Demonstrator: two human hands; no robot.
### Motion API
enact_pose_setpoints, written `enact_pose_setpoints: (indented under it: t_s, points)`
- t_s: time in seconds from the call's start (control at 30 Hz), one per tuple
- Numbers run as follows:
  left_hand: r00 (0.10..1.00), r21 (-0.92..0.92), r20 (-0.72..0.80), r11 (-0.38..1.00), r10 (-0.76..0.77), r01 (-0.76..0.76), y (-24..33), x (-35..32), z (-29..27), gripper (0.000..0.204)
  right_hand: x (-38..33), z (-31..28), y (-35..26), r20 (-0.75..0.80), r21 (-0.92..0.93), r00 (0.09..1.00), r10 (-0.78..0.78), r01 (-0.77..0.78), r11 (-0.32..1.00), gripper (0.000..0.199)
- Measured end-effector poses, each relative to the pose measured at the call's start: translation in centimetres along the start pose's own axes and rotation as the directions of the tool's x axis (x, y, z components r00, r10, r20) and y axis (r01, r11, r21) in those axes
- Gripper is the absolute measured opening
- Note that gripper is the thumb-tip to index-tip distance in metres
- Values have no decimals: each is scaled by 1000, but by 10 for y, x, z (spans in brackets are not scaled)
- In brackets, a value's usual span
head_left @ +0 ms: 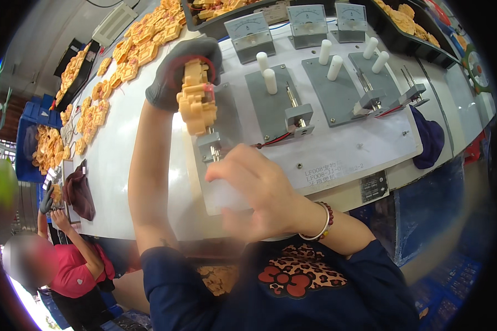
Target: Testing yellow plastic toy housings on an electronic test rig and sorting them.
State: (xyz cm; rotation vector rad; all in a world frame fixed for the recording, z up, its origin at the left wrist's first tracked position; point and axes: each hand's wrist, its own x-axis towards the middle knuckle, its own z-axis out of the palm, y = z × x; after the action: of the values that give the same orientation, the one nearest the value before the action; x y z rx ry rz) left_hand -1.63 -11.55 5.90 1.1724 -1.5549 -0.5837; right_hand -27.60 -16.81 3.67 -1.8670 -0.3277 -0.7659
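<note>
My left hand [168, 74], in a grey glove, grips a yellow-orange plastic moulded part [197, 107] with a small pink-red spot on its side. The part stands over the leftmost grey test plate [226, 107], its lower end close to a small grey block with metal pins [209, 144]. Just below that block hovers my bare right hand [265, 196], thumb and forefinger apart and blurred, with nothing visible between them. A beaded bracelet and a pale bangle circle the right wrist.
Behind the plates stand three analog meters [308, 21]. White posts [270, 81] rise from the plates. Similar yellow parts [141, 47] are heaped at the back left, and a black bin [411, 33] holds more. A dark cloth [427, 138] lies right; a co-worker [74, 265] sits far left.
</note>
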Motion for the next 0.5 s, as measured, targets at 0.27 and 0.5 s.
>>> enact_pose_setpoints:
  t_s: [0.27,0.5]
  points:
    - [976,-366,-113,921,-186,133,3,-13,18,36,1,3,3,16,43,1000,16,-17,999,51]
    - [602,178,-797,970,45,164,-10,-45,-17,24,-9,1,12,-116,9,993,-29,31,999,71]
